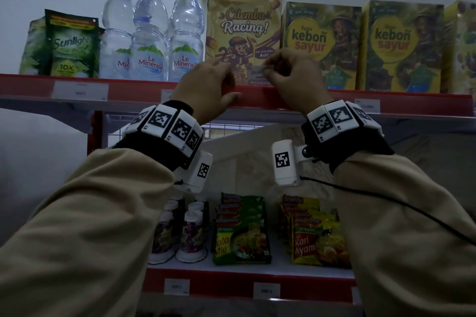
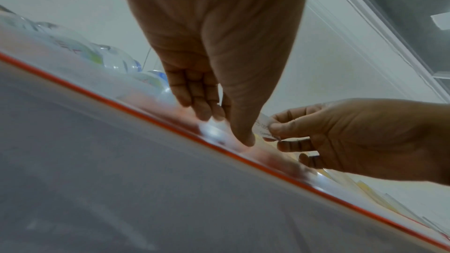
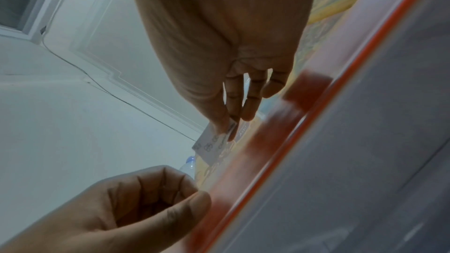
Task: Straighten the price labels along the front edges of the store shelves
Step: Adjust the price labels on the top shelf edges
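Observation:
A small white price label (image 1: 257,71) (image 2: 263,125) (image 3: 209,147) is out of the strip, pinched by my right hand (image 1: 268,65) (image 2: 273,129) (image 3: 227,128) between thumb and forefinger. It hangs just above the upper shelf's red label strip (image 1: 257,101) (image 2: 151,101) (image 3: 275,128), in front of the Cilembu Racing box (image 1: 243,26). My left hand (image 1: 224,80) (image 2: 231,128) (image 3: 170,199) is close beside it on the left. Its thumb presses on the strip's front and its fingers are curled, holding nothing.
Other labels sit in the same strip at the left (image 1: 79,90) and right (image 1: 367,105). Water bottles (image 1: 152,33), Sunlight pouches (image 1: 69,44) and kebon sayur boxes (image 1: 322,41) line the upper shelf. The lower shelf holds noodle packs (image 1: 242,231), small bottles (image 1: 190,234) and two labels (image 1: 266,290).

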`<action>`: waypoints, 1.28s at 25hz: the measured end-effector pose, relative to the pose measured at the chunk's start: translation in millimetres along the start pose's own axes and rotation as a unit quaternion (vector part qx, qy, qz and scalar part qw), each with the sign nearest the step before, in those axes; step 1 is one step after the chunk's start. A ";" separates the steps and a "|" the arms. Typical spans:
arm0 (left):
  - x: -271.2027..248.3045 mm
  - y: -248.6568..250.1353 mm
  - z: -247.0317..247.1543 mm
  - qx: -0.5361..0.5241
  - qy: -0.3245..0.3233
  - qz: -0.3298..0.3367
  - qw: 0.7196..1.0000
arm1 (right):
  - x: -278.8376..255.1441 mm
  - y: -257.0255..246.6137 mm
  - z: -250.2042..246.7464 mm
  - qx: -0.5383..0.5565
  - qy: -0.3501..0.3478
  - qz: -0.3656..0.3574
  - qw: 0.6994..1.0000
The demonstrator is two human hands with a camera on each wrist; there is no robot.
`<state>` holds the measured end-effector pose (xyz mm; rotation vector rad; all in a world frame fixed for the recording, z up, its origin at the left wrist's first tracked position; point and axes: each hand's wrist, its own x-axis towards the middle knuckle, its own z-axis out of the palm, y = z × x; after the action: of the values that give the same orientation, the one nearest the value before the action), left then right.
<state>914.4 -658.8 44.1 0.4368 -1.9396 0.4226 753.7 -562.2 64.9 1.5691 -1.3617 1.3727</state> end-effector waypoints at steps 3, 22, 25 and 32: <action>-1.6 -4.2 -0.7 -0.052 0.012 -0.008 0.999 | 0.1 -2.2 6.6 0.018 -0.056 -0.003 0.998; -1.0 -4.3 3.7 -0.040 -0.014 -0.014 0.999 | 6.2 -9.7 -5.0 -0.130 -0.191 -0.036 0.972; -1.0 -5.6 1.8 -0.038 -0.027 -0.012 0.999 | 9.1 -12.5 -8.1 -0.177 -0.227 -0.038 0.957; 2.7 -6.6 1.2 -0.037 -0.040 -0.010 0.998 | 4.9 -19.7 -7.8 -0.181 -0.229 -0.012 0.956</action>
<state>915.6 -665.5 46.8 0.4304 -2.0199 0.3225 769.8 -551.3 74.7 1.6958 -1.7400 0.7030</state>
